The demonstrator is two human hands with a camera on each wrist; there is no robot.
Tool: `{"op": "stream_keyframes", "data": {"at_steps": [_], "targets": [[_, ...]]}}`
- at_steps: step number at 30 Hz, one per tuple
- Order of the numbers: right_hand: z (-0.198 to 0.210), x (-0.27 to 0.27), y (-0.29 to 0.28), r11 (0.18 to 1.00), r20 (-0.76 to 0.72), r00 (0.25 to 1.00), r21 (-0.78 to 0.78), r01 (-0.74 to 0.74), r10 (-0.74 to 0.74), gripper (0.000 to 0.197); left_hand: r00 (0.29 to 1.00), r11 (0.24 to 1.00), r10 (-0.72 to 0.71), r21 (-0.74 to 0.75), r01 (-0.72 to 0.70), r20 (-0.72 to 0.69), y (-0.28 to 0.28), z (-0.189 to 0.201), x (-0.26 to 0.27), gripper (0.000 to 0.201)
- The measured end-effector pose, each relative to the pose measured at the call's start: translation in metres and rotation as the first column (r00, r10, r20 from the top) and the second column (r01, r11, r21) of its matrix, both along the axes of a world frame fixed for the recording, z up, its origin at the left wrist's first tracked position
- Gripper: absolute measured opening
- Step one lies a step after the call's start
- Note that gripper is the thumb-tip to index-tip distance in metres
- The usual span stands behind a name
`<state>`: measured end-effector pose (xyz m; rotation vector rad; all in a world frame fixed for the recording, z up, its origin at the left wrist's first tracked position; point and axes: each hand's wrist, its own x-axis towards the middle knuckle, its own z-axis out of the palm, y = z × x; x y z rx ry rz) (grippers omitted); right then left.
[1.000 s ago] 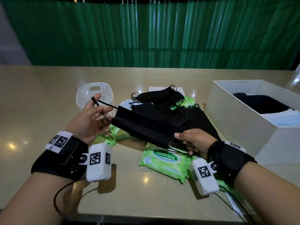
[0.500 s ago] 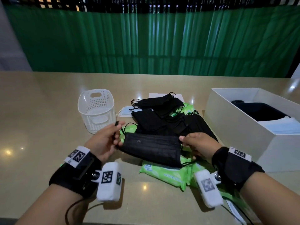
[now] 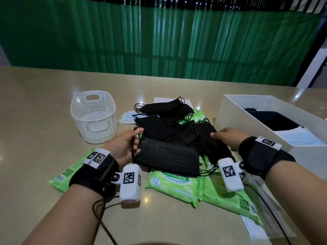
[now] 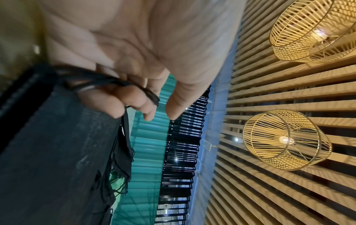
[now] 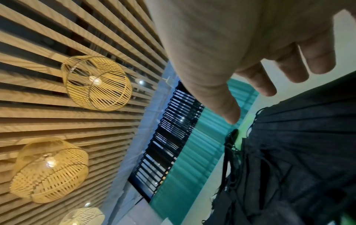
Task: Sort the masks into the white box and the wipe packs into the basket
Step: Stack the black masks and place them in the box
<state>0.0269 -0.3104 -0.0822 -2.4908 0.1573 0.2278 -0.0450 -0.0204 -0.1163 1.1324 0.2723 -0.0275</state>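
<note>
My left hand (image 3: 129,145) grips the left end and ear loop of a black mask (image 3: 168,157), fingers curled round the loop (image 4: 115,85). That mask (image 4: 57,152) lies across green wipe packs (image 3: 174,184). My right hand (image 3: 227,137) hovers with relaxed fingers (image 5: 260,82) over the pile of black masks (image 3: 169,121), holding nothing. A white basket (image 3: 94,115) stands empty at the left. The white box (image 3: 235,121) at the right holds black and blue masks.
More wipe packs lie near the table's front, one at the left (image 3: 70,172) and one at the right (image 3: 230,197). A blue mask (image 3: 128,116) and white paper (image 3: 162,100) lie behind the pile. A green curtain (image 3: 159,41) runs behind the table.
My right hand has let go of the mask's right end and moved up over the pile. The mask has dropped flat onto the wipe packs, my left hand still gripping it.
</note>
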Motion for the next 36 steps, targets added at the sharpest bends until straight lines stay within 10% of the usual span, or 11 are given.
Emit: {"op": "stream_keyframes", "data": {"at_steps": [10, 16, 27, 32, 36], "targets": [[-0.01, 0.021, 0.002, 0.985, -0.013, 0.992, -0.125, 0.12, -0.123, 0.071, 0.999, 0.993, -0.042, 0.115, 0.038, 0.03, 0.006, -0.02, 0.002, 0.016], [-0.003, 0.022, -0.002, 0.971, -0.078, 0.996, -0.238, 0.029, -0.049, 0.04, 0.999, 0.996, -0.034, 0.084, 0.031, 0.035, 0.008, -0.024, 0.004, 0.015], [0.04, 0.009, 0.003, 0.978, 0.399, 0.913, 0.21, 0.0, -0.086, 0.009, 0.999, 0.999, -0.016, 0.052, 0.013, 0.044, 0.01, -0.029, 0.005, 0.017], [0.071, -0.012, 0.02, 0.675, 0.348, 0.938, 0.689, -0.264, 0.012, 0.018, 0.999, 0.999, -0.022, 0.026, 0.021, 0.048, 0.011, -0.031, 0.005, 0.016], [0.066, -0.023, 0.037, 0.557, 0.227, 0.938, 0.758, -0.339, 0.262, 0.022, 0.997, 0.998, -0.06, 0.019, 0.059, 0.05, 0.013, -0.029, 0.004, 0.018]]}}
